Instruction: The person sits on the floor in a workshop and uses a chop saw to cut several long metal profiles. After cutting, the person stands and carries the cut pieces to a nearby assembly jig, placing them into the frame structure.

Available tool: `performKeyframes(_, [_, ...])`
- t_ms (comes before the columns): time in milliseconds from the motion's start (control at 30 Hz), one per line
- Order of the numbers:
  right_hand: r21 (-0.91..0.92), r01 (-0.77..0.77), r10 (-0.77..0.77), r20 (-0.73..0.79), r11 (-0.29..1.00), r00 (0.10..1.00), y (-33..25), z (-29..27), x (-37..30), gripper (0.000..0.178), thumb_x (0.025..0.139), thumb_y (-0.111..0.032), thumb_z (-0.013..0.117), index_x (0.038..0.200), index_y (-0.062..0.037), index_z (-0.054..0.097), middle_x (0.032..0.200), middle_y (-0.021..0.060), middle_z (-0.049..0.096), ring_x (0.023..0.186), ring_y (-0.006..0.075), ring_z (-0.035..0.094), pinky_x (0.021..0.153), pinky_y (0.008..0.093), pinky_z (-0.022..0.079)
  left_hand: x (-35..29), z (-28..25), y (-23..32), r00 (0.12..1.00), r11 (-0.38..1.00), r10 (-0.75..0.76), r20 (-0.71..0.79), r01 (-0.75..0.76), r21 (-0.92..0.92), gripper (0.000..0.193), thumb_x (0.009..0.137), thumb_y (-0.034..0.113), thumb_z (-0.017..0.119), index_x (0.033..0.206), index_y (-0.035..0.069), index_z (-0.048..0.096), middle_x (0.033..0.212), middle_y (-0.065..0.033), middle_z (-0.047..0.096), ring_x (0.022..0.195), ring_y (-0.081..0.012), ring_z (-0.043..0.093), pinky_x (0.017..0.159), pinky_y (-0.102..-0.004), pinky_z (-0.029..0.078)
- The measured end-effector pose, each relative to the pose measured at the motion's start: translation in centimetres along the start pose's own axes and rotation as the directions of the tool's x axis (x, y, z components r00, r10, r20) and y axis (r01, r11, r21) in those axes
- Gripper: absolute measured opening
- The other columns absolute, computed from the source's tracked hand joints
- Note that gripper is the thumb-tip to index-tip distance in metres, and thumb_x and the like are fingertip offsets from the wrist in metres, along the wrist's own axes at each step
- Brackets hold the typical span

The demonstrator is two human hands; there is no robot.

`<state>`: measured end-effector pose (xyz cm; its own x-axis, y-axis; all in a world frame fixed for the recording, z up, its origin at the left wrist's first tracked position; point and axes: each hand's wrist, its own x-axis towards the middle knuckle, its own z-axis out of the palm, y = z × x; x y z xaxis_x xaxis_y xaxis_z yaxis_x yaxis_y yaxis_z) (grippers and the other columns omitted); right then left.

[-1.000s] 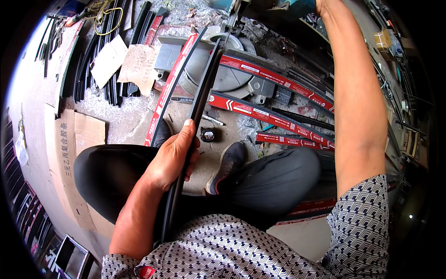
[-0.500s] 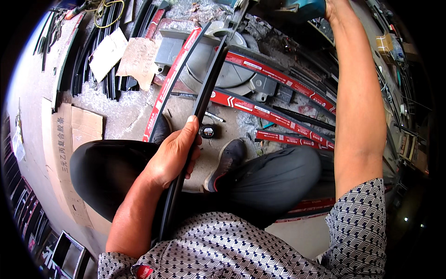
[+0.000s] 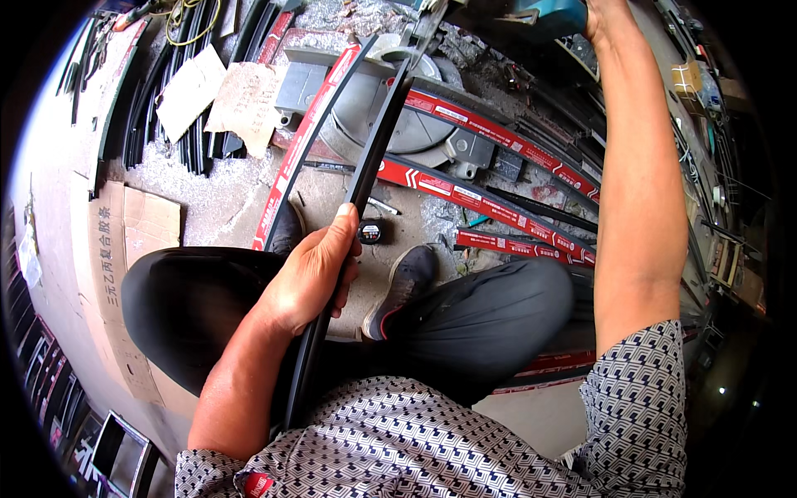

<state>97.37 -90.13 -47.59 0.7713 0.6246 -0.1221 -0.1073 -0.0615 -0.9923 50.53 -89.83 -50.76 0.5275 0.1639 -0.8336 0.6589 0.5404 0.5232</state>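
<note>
One ridged black strip (image 3: 376, 145) slants; left hand (image 3: 320, 270) clasps it.

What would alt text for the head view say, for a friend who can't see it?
A person's left hand grips a long black strip that reaches over a grey saw base. The right hand, partly cut off at the top edge, is at a teal housing. Red-labelled strips lie about, and a tape measure sits on the floor.
</note>
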Motion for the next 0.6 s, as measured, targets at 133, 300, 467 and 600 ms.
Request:
performKeyframes(133, [-0.001, 0.021, -0.021, 0.008, 1.000, 1.000, -0.03, 0.31, -0.53, 0.029, 0.103, -0.034, 0.059, 0.086, -0.0113, 0.066, 0.067, 0.0054, 0.064, 0.050, 0.0207, 0.060, 0.044, 0.0375, 0.051, -0.08, 0.03, 0.02, 1.000, 1.000, -0.001, -0.001, 0.001, -0.003, 0.063, 0.104, 0.067, 0.043, 0.096, 0.007, 0.057, 0.068, -0.0009, 0.051, 0.048, -0.0109, 0.047, 0.042, -0.0253, 0.039])
performKeyframes(300, [-0.018, 0.002, -0.002, 0.004, 1.000, 1.000, 0.04, 0.16, -0.51, 0.030, 0.103, -0.034, 0.058, 0.085, -0.0111, 0.065, 0.066, 0.0053, 0.064, 0.050, 0.0205, 0.060, 0.044, 0.0373, 0.051, -0.07, 0.01, 0.04, 1.000, 1.000, -0.004, 0.008, 0.004, -0.006, 0.063, 0.104, 0.067, 0.043, 0.096, 0.007, 0.057, 0.069, -0.0009, 0.051, 0.048, -0.0110, 0.047, 0.042, -0.0254, 0.039])
performKeyframes(467, [-0.015, 0.011, -0.010, 0.010, 1.000, 1.000, 0.05, 0.30, -0.73, 0.029, 0.102, -0.034, 0.059, 0.084, -0.0111, 0.065, 0.066, 0.0056, 0.064, 0.049, 0.0215, 0.060, 0.044, 0.0380, 0.050, 0.01, 0.10, 0.12, 1.000, 1.000, -0.010, 0.009, 0.010, -0.005, 0.062, 0.104, 0.067, 0.043, 0.096, 0.007, 0.057, 0.069, -0.0008, 0.050, 0.048, -0.0111, 0.047, 0.042, -0.0257, 0.039])
performKeyframes(600, [-0.034, 0.041, -0.041, -0.001, 0.999, 0.999, 0.05, 0.25, -0.81, 0.029, 0.101, -0.033, 0.060, 0.083, -0.0108, 0.065, 0.066, 0.0062, 0.064, 0.049, 0.0226, 0.060, 0.044, 0.0392, 0.050, 0.06, 0.05, 0.07, 1.000, 1.000, -0.013, 0.009, 0.013, -0.008, 0.062, 0.104, 0.067, 0.043, 0.096, 0.007, 0.057, 0.069, -0.0008, 0.050, 0.049, -0.0112, 0.047, 0.042, -0.0259, 0.038])
